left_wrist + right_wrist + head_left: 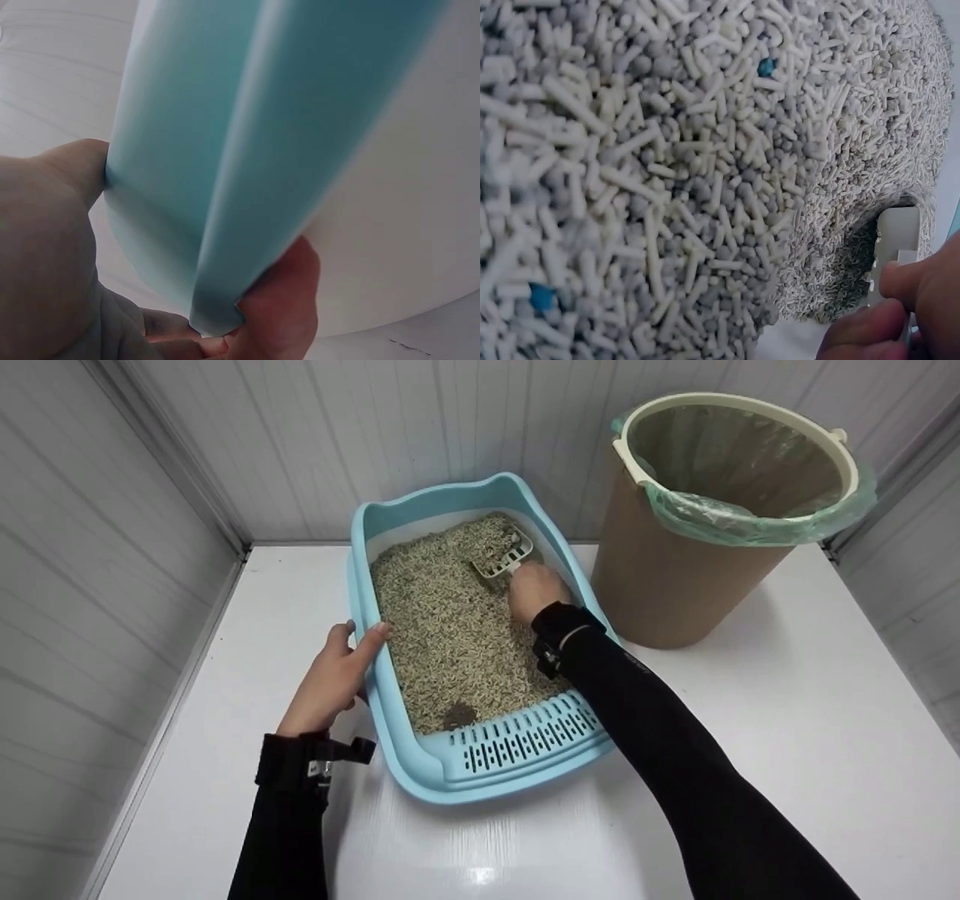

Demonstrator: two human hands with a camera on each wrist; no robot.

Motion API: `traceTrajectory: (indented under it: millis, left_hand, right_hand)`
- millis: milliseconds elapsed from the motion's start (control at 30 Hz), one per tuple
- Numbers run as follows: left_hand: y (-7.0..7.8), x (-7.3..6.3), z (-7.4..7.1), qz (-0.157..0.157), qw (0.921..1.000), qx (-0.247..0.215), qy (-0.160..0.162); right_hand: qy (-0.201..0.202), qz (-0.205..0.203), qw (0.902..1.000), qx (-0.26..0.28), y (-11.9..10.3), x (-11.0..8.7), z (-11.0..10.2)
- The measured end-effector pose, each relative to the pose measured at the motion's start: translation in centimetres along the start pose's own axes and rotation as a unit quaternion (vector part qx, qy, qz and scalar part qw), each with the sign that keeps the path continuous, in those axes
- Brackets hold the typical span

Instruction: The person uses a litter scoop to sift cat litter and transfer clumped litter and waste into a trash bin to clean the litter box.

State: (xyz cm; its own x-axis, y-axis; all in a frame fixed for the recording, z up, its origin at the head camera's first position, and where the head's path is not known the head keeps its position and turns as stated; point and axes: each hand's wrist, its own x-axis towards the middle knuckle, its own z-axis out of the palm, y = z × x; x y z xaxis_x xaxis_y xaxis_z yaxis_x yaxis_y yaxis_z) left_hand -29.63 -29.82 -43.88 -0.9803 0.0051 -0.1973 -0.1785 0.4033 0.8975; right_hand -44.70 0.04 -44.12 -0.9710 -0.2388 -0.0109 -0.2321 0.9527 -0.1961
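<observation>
From my remote seat, the head view showed the right hand [538, 591] clamped round the handle of the scoop [513, 559], most of that handle hidden by the fingers. The scoop's slotted head lay just beyond the grip and to its left, bearing litter [457, 622], so I read its long axis as running away from the hand and leftward. The bin [675, 570] stood on the other side of that grip, off to its right and outside the tray [361, 592]; the right hand was clearly the nearer one to both. A dark clump [460, 715] sat nearer the person than the grip, to its left. The left hand [330, 679] held the tray's left rim, well apart from the scoop.

In the left wrist view I saw that hold closely: the thumb [79, 165] pressed one face of the rim and the fingers [281, 300] curled under from the other.

In the right wrist view the thumb and fingers pinched the scoop at the lower corner, its pale notched edge reaching up past the grip beside a hollow in the litter. I could not tell there how full it was.
</observation>
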Motion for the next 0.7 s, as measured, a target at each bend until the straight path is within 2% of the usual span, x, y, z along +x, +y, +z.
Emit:
traceTrajectory:
  millis: [200,433,600,700]
  left_hand:
    - [0.0,0.1,0.0,0.006,1.0000,-0.001,-0.001]
    - [0.2,0.2,0.0,0.012,0.9999,0.007,-0.004]
    - [0.1,0.1,-0.2,0.008,0.9999,0.007,-0.005]
    - [0.1,0.0,-0.2,0.006,1.0000,0.006,-0.004]
  right_hand:
    - [0.001,-0.018,0.9992,0.035,-0.8,-0.8,-0.7]
    - [-0.016,-0.051,0.9950,0.085,-1.6,-3.4,-2.3]
    - [-0.029,-0.035,0.9923,0.115,-1.9,-4.8,-3.9]
    - [-0.023,-0.023,0.9929,0.115,-2.0,-5.3,-4.7]
